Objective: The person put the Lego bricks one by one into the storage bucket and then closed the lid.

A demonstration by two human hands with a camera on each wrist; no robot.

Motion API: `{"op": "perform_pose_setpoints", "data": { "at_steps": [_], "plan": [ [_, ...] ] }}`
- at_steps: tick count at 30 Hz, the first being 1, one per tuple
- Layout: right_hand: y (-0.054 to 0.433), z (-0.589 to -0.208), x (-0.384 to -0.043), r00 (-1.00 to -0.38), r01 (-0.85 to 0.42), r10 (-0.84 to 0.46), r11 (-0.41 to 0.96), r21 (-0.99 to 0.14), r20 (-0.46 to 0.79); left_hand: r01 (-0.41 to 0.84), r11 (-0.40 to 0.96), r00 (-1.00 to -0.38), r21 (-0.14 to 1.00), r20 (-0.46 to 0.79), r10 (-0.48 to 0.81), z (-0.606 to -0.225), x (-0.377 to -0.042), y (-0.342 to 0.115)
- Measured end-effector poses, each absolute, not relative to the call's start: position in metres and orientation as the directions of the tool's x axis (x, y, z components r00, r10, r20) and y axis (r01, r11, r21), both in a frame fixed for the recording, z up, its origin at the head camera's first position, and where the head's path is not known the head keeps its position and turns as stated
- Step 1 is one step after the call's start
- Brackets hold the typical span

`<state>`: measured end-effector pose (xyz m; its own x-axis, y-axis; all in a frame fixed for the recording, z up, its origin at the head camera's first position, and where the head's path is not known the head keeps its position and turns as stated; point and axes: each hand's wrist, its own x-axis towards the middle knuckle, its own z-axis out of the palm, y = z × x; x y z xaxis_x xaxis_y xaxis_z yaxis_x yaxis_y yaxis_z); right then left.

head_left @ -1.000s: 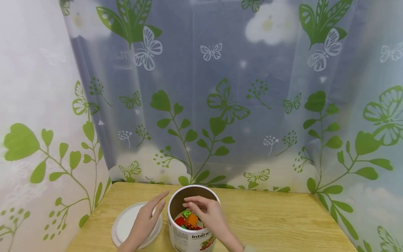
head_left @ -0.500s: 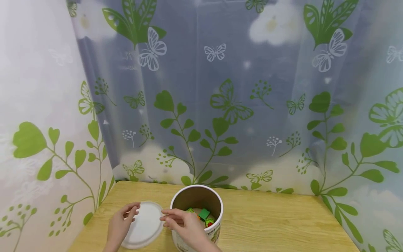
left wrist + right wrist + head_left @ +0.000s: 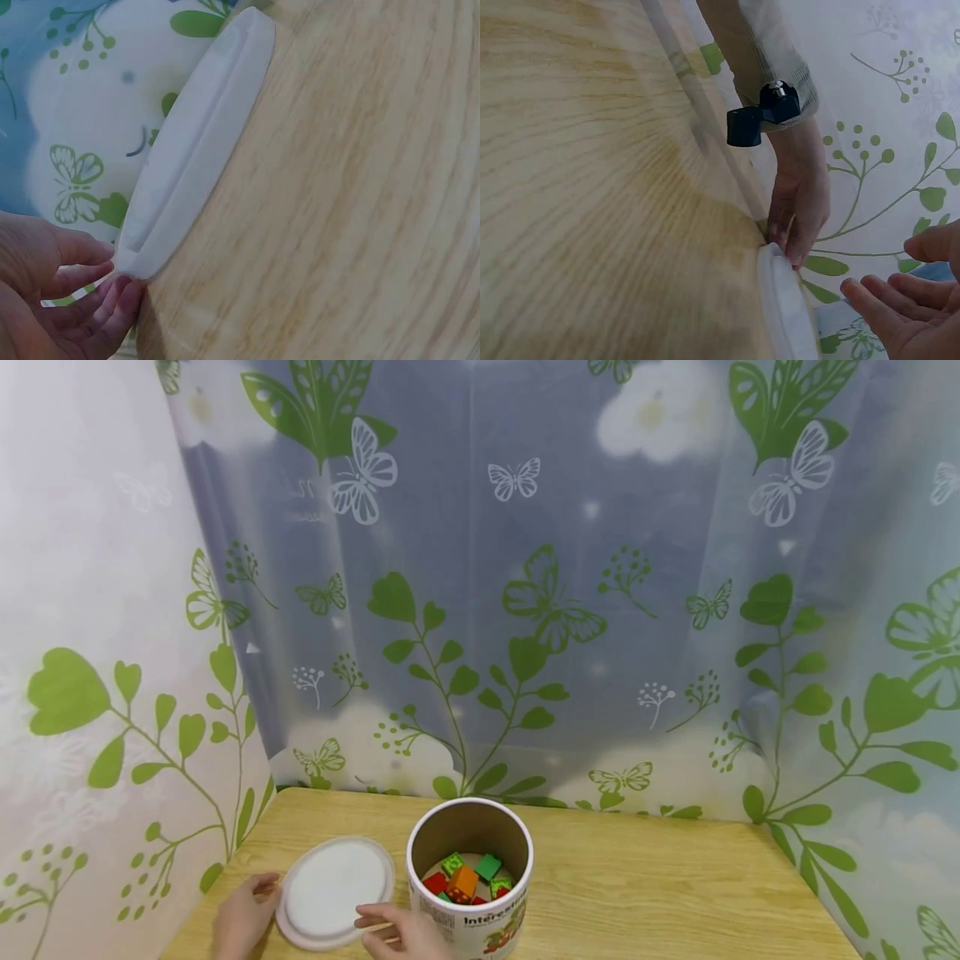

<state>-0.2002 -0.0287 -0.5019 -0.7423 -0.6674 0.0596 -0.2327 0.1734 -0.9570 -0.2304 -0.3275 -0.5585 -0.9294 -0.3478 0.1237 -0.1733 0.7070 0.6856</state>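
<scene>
A round white lid [image 3: 337, 889] lies on the wooden table, to the left of a white bucket [image 3: 480, 927]. My left hand [image 3: 245, 917] is at the lid's left edge; in the left wrist view its thumb and fingers [image 3: 112, 304] pinch the rim. My right hand [image 3: 405, 933] hovers by the lid's lower right edge, in front of the bucket. The right wrist view shows that hand [image 3: 919, 296] with loosely extended fingers, holding nothing, a gap between it and the lid [image 3: 787, 307]. Inside the uncovered bucket sit several toy blocks, among them an orange block [image 3: 462, 885] and a green block [image 3: 488, 867].
The wooden tabletop [image 3: 660, 885] extends to the right of the bucket. Behind and at both sides hang curtains [image 3: 600, 568] printed with leaves and butterflies. A dark camera mount [image 3: 761, 112] sits on the left wrist.
Both hands have come down and toward me: the left from above the lid to its left edge, the right from over the bucket's mouth to beside the lid. The blocks show more fully.
</scene>
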Motion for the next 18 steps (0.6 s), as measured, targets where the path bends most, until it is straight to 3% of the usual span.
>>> {"op": "perform_pose_setpoints", "data": {
  "at_steps": [5,11,18],
  "plan": [
    [-0.039,-0.529,-0.203,-0.814,-0.074,-0.579,0.191,-0.979,-0.051,-0.182,0.706,-0.930,0.684,0.114,-0.350,-0.561,-0.231,-0.326],
    [-0.046,-0.553,-0.207,-0.842,0.118,-0.521,0.074,-0.990,-0.140,-0.209,0.708,-0.922,0.675,0.107,-0.373,-0.558,-0.231,-0.327],
    [-0.049,-0.564,-0.208,-0.864,0.177,-0.480,-0.005,-0.984,-0.153,-0.212,0.727,-0.927,0.654,0.100,-0.360,-0.559,-0.232,-0.331]
  ]
}}
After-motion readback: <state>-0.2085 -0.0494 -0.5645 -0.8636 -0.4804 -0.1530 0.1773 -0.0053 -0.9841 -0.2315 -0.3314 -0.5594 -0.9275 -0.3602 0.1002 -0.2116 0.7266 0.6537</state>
